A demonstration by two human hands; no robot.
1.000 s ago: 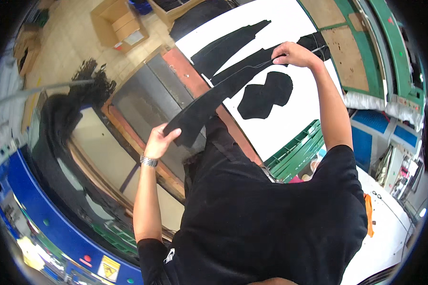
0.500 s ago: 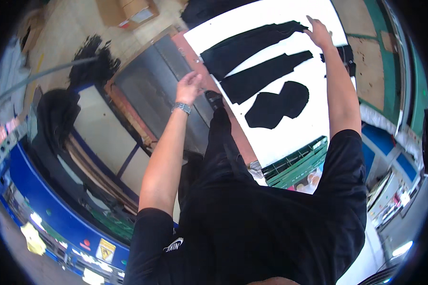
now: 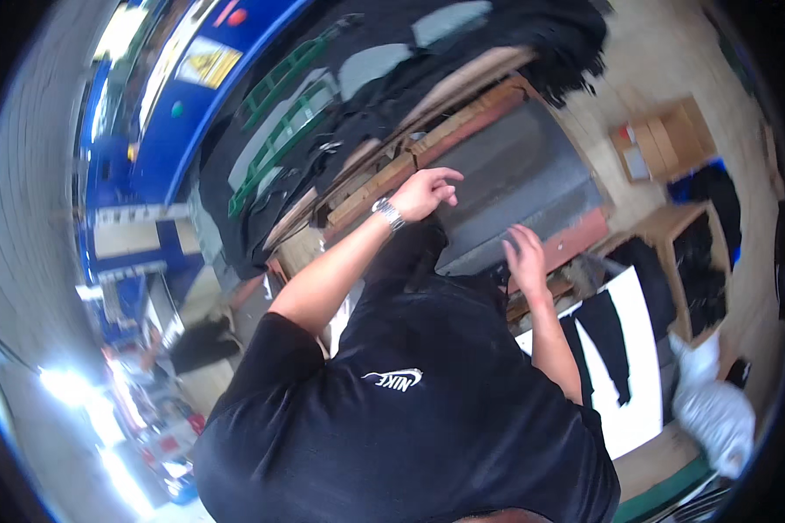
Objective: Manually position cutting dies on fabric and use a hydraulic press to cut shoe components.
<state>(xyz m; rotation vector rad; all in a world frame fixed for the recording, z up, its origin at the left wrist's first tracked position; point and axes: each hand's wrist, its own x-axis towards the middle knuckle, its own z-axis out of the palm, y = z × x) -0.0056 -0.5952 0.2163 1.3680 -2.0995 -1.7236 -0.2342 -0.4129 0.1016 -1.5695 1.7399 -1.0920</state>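
Observation:
My left hand [image 3: 424,193], with a metal watch [image 3: 387,213] on its wrist, hangs over the edge of a dark grey panel [image 3: 519,161]. Its fingers are loosely bent and apart, with nothing in them. To the right, my right hand [image 3: 526,260] is held over the panel's near side, fingers stretched out and empty. Beyond my right forearm stands a white table [image 3: 641,410]. Long black fabric pieces [image 3: 604,336] lie flat on it, partly hidden by my arm and shirt.
Black cloth [image 3: 515,26] is heaped at the far side, around green slatted frames [image 3: 279,144]. A reddish wooden beam [image 3: 471,122] borders the panel. Cardboard boxes [image 3: 672,139] stand at far right, near a stuffed whitish bag [image 3: 715,414]. Blue machinery [image 3: 161,122] rises at far left.
My body has turned left, so the white table now lies at my right. My right hand has come away from the black fabric. Both hands are now over or beside the grey panel.

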